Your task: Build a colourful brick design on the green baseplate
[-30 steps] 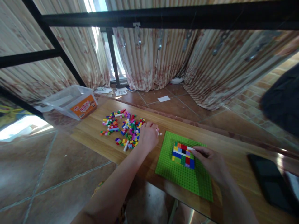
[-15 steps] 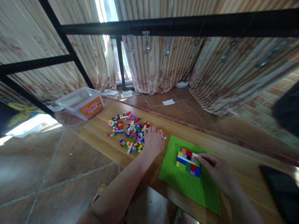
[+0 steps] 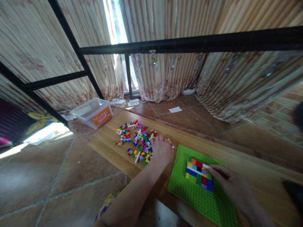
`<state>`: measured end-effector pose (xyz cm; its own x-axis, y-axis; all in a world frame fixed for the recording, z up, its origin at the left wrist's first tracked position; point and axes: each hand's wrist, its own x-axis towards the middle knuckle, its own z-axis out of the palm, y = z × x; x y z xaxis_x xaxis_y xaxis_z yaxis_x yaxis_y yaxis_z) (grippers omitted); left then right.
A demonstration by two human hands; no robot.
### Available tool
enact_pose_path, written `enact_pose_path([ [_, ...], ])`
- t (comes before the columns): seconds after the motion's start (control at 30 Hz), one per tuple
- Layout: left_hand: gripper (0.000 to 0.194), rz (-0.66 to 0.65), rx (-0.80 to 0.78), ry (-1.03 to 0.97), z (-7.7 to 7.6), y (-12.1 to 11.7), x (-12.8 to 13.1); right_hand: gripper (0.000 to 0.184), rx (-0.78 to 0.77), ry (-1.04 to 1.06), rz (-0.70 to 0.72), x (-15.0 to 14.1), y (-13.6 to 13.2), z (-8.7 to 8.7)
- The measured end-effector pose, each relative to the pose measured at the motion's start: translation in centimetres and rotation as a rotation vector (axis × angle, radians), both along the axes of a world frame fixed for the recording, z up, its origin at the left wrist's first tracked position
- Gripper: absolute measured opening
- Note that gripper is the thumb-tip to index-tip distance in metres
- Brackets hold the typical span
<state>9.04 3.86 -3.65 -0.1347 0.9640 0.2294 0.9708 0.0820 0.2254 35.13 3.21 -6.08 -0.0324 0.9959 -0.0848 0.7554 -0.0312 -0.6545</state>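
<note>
On the left, my left hand (image 3: 163, 150) rests palm down at the right side of a pile of loose coloured toy bricks (image 3: 142, 138). Its fingers are bent but apart, their tips partly hidden, and no brick shows in them. A green studded baseplate (image 3: 196, 197) lies to the right. On it stands a flat block of joined toy bricks (image 3: 200, 175) in red, blue, white, yellow and green. My right hand (image 3: 228, 181) has thumb and fingers closed at the block's far right corner, on a white toy brick (image 3: 205, 166).
All this is on a long wooden bench (image 3: 113, 143). A clear plastic box (image 3: 94, 113) with an orange label stands at its far left end. A dark flat object (image 3: 293, 192) lies at the right. Behind are a black metal rail (image 3: 165, 46) and curtains (image 3: 163, 78).
The view has tilted, so everything appears lower and further right. Both hands keep nearly the same places, the left at the brick pile and the right at the block's corner.
</note>
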Motion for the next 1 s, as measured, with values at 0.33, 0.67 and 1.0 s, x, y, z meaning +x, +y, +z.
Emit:
enact_pose_path([
  [0.33, 0.023, -0.038, 0.012, -0.017, 0.6, -0.4, -0.3, 0.046, 0.08, -0.04, -0.037, 0.1, 0.0, -0.3],
  [0.67, 0.016, -0.167, 0.051, -0.284, 0.8, -0.4, 0.1, 0.049, -0.004, -0.001, -0.103, -0.6, 0.2, 0.0],
  [1.0, 0.019, -0.388, 0.003, -0.759, 0.6, -2.1, 2.2, 0.045, 0.058, 0.01, -0.218, -0.8, -0.4, 1.2],
])
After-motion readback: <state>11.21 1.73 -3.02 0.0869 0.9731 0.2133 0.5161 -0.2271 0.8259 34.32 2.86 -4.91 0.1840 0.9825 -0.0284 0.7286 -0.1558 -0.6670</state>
